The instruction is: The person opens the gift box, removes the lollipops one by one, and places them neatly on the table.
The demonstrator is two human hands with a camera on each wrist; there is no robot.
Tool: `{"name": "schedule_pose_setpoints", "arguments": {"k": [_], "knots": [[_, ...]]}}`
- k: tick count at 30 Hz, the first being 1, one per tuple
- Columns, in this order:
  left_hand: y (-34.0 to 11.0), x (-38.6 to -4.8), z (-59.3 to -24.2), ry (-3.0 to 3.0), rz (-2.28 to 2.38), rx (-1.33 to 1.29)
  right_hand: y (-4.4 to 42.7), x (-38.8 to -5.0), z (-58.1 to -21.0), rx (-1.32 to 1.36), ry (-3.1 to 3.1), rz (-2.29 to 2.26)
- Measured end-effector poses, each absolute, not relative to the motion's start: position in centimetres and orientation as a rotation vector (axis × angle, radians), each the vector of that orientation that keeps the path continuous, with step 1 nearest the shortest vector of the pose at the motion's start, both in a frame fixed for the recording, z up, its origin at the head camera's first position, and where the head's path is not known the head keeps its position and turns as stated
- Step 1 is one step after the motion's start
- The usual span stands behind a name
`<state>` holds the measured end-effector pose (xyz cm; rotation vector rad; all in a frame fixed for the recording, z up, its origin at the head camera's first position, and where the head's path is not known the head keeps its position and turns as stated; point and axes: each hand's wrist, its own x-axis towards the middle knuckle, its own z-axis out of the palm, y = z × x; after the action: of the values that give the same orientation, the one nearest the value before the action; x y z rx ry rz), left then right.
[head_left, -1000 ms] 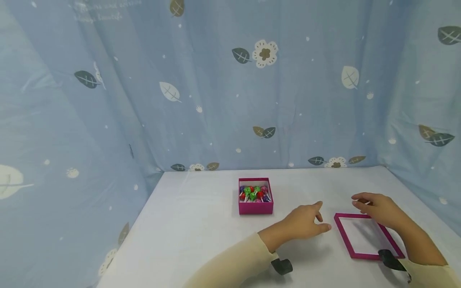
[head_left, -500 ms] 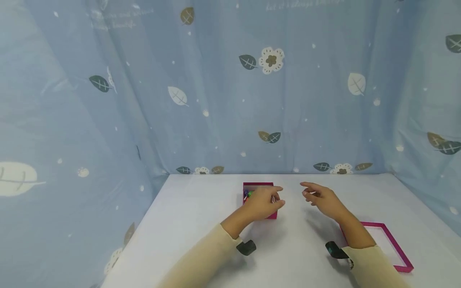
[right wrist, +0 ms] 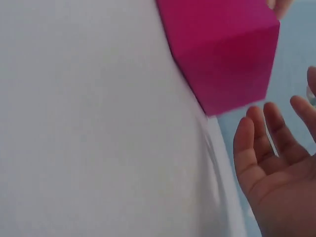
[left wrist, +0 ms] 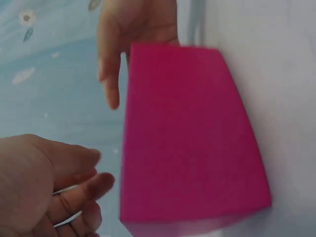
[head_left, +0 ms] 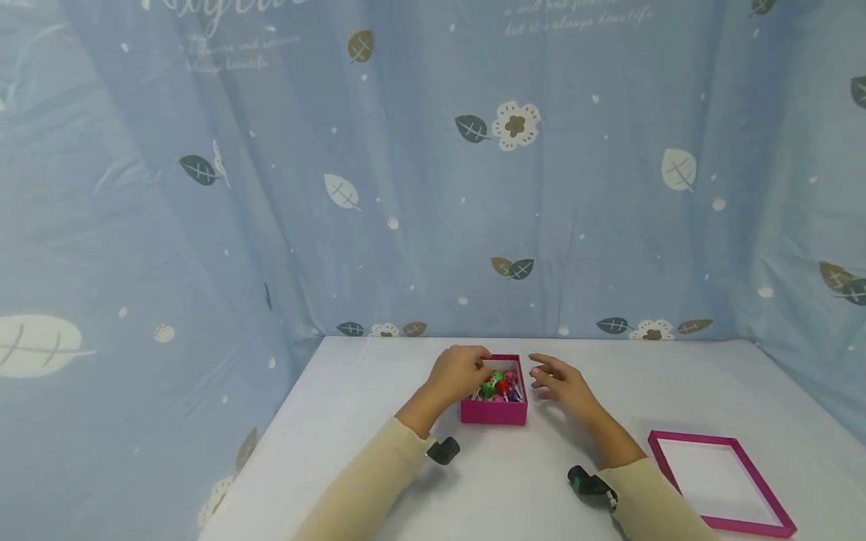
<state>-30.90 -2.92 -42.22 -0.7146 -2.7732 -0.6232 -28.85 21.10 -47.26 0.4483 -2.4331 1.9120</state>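
Observation:
A magenta box (head_left: 493, 413) full of lollipops (head_left: 498, 388) in red, green and purple wrappers stands open-topped on the white table. Over its left side hovers my left hand (head_left: 458, 373), fingers loosely bent. In the left wrist view, a gap shows between that hand (left wrist: 29, 182) and the box (left wrist: 187, 133), so nothing is held. My right hand (head_left: 563, 387) is just right of the box with relaxed, slightly spread fingers. The right wrist view shows this hand (right wrist: 276, 165) beside the box's corner (right wrist: 229, 69), its palm bare.
A flat square piece with a magenta rim (head_left: 747, 526) and white inside lies on the table (head_left: 379, 451) at the right front. A blue curtain (head_left: 406, 150) with leaf and flower prints hangs behind the table and along its sides.
Both hands have moved left, away from the magenta-rimmed piece, and come to either side of the lollipop box. The left hand passed in front of the box. The view has tilted up slightly.

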Motion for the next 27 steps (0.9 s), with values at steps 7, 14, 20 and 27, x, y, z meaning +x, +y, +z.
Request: {"name": "schedule_pose_setpoints", "arguments": {"k": [7,14,20,27], "knots": [[-4.0,-31.6,-43.6,-2.776,-0.566,-0.634,19.9,-28.1,-47.4,0.495,-2.38,1.957],[-4.1,-31.9,-44.1,-2.791,-0.393,-0.608,19.7,-29.3,-50.4,0.589,-2.473,1.773],[-3.8,-32.1,-44.0,-2.87,-0.275,-0.621,19.6,-29.4,-50.9,0.613,-2.532,1.663],[-2.9,-32.3,-44.6,-2.927,-0.215,-0.62,19.7,-29.1,-50.6,0.556,-2.584,1.621]]}}
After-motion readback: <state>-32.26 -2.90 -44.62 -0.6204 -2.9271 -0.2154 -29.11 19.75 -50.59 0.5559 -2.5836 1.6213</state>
